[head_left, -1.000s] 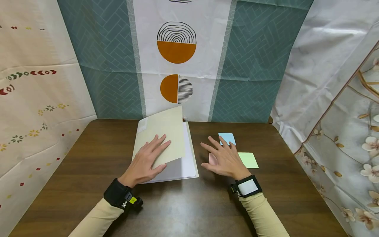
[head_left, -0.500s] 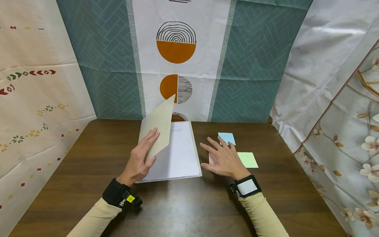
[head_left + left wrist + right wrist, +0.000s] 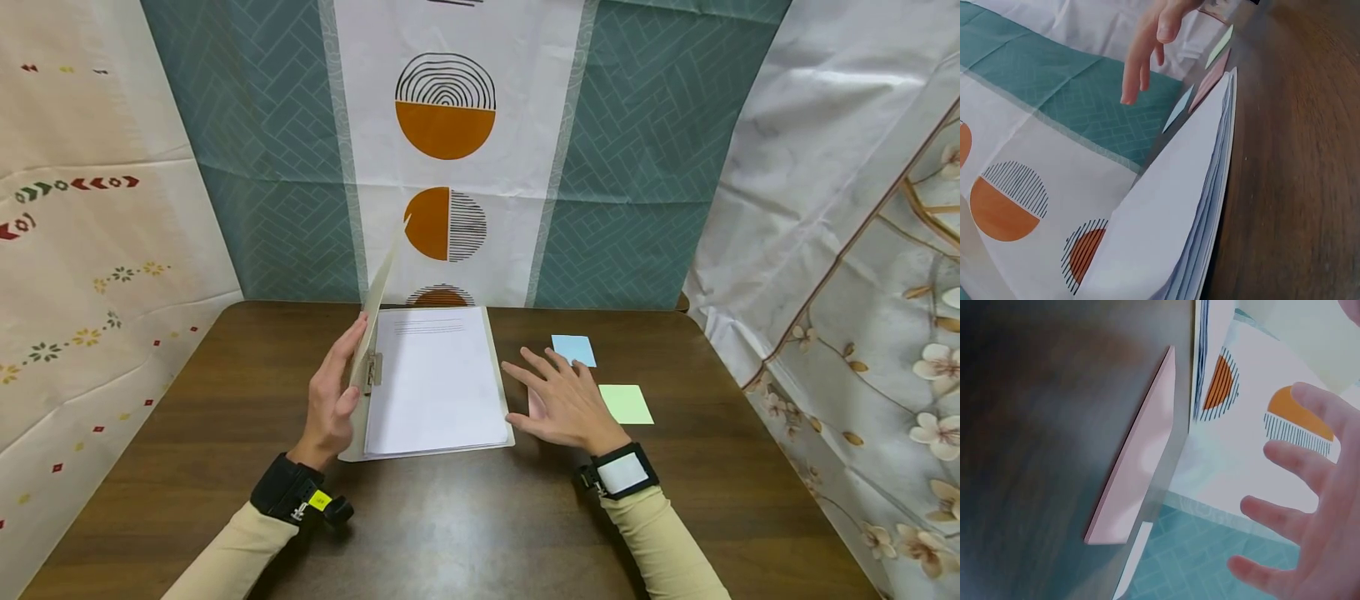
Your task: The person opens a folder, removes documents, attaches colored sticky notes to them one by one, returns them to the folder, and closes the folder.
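A cream folder [image 3: 358, 435] lies on the table, its front cover [image 3: 377, 292] raised nearly upright on the left side. My left hand [image 3: 328, 404] touches the outer face of that cover, with fingers extended along it. Inside lies a stack of white paper [image 3: 438, 383], a few printed lines near its top. A metal clip [image 3: 373, 369] sits by the fold. My right hand [image 3: 570, 404], fingers spread, hovers over a pink sticky note pad [image 3: 1135, 462], partly hidden below it in the head view. It holds nothing.
A blue sticky note pad [image 3: 574, 350] lies beyond my right hand, and a green one [image 3: 626, 404] lies to its right. The brown wooden table [image 3: 450, 533] ends at a patterned cloth backdrop [image 3: 637, 167]. Light cloths hang on both sides.
My left hand has swung the folder's cover up and to the left, uncovering the paper and the clip. My right hand has stayed nearly still over the pink pad.
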### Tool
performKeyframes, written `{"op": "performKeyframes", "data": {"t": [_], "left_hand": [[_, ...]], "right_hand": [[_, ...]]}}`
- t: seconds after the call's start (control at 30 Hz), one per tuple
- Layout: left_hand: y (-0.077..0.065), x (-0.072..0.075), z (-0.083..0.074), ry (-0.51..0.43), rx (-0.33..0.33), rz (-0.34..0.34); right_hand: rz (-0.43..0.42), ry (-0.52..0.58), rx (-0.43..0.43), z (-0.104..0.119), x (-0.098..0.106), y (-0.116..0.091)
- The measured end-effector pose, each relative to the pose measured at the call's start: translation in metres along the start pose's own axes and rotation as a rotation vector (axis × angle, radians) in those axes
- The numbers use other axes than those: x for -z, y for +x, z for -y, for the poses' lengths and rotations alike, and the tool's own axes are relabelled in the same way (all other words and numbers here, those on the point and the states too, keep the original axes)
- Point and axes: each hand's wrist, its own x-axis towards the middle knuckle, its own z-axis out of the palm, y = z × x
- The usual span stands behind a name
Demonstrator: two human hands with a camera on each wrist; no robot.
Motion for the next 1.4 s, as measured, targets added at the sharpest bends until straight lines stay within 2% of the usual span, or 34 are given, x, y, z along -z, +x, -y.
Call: {"op": "performKeyframes", "data": {"t": [0.3, 0.5, 0.63, 1.0, 1.23, 1.4], "left_hand": [[-0.002, -0.004, 0.003, 0.024, -0.045, 0.012], [-0.001, -0.004, 0.002, 0.017, -0.039, 0.015], [-0.001, -0.004, 0.002, 0.015, -0.045, 0.022], [-0.003, -0.005, 0.005, 0.023, -0.052, 0.016], [-0.003, -0.003, 0.004, 0.034, -0.024, 0.031], [-0.001, 0.002, 0.006, 0.012, -0.003, 0.004]], "right_hand": [[0.084, 0.059, 0.05, 0.022, -0.012, 0.01], [0.086, 0.011, 0.101, 0.034, -0.016, 0.014], [0.106, 0.021, 0.114, 0.039, -0.017, 0.016], [0.327, 0.114, 0.046, 0.049, -0.013, 0.016], [0.345, 0.127, 0.031, 0.05, -0.012, 0.016], [0.344, 0.118, 0.02, 0.05, -0.013, 0.017]]}}
